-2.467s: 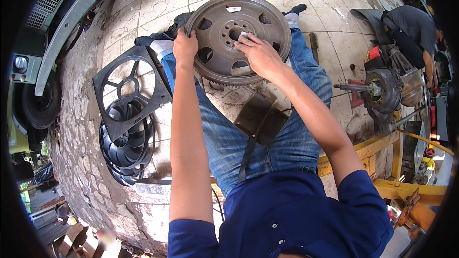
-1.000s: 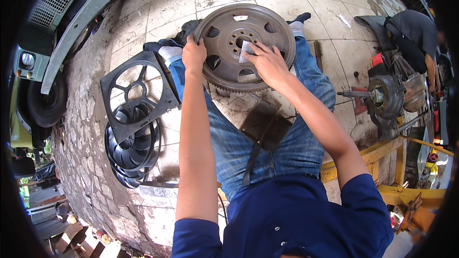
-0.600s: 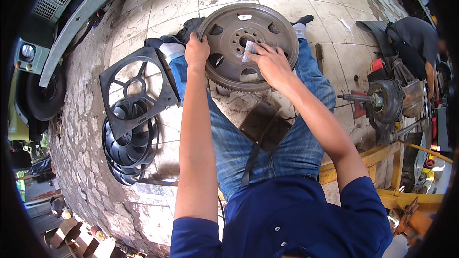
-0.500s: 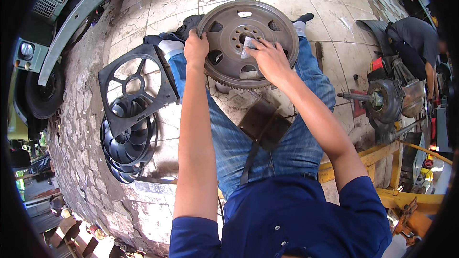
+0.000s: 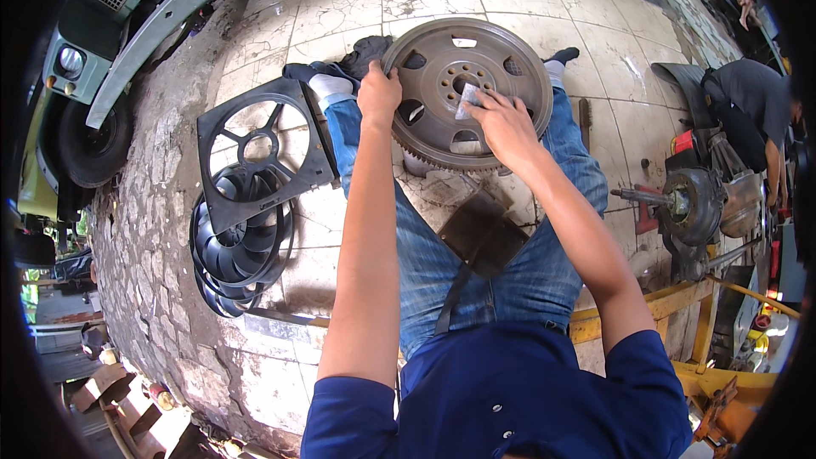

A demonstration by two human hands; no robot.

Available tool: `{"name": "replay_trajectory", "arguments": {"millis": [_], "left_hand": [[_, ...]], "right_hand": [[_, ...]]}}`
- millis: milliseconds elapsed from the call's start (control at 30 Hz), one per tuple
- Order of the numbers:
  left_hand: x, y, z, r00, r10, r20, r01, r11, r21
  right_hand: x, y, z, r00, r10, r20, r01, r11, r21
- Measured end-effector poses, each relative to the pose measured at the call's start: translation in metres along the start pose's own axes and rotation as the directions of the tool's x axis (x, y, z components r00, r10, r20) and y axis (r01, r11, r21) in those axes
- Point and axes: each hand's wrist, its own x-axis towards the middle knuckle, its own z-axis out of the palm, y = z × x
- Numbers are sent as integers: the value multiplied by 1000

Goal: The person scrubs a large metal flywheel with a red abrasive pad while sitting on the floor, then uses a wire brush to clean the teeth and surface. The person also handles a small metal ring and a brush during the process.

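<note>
A large toothed flywheel [image 5: 425,123] stands tilted between my legs, with a ring of bolt holes about its hub. At its left rim my left hand [image 5: 378,98] is closed around the edge. My right hand [image 5: 508,126] presses a small grey folded piece of sandpaper [image 5: 466,104] on the wheel's face, just below the centre hole. Part of the sandpaper is hidden under my fingers. Below the flywheel, a dark brown flat piece [image 5: 483,234] with a strap lies between my thighs.
To my left lie a black fan shroud [image 5: 223,204] and a black fan [image 5: 242,246]. A hub assembly [image 5: 693,204] and a bending person [image 5: 748,102] are at the right. A vehicle's bumper [image 5: 136,55] is at the upper left, and a yellow frame [image 5: 646,289] is behind my right arm.
The whole view has shifted, so everything appears farther right and slightly lower. My left hand keeps its hold on the rim. The sandpaper stays near the hub under my right fingers.
</note>
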Motion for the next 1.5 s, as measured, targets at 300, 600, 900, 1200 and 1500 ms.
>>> {"name": "replay_trajectory", "arguments": {"millis": [300, 600, 900, 1200, 1500], "left_hand": [[1, -1, -1, 1000, -16, 11, 16, 1000, 9], [1, 0, -2, 1000, -15, 27, 15, 1000, 12], [4, 1, -1, 1000, -11, 29, 12, 1000, -25], [12, -9, 6, 1000, 14, 21, -14, 1000, -8], [11, -9, 4, 999, -12, 39, 12, 1000, 7]], "right_hand": [[1, -2, -1, 1000, 12, -6, -12, 1000, -18], [4, -2, -3, 1000, 10, -11, -10, 1000, -14], [4, 4, 6, 999, 1, -54, -1, 1000, -5], [6, 8, 8, 997, -7, -79, 6, 1000, -13], [-1, 6, 5, 999, -2, -38, 4, 999, 46]]}}
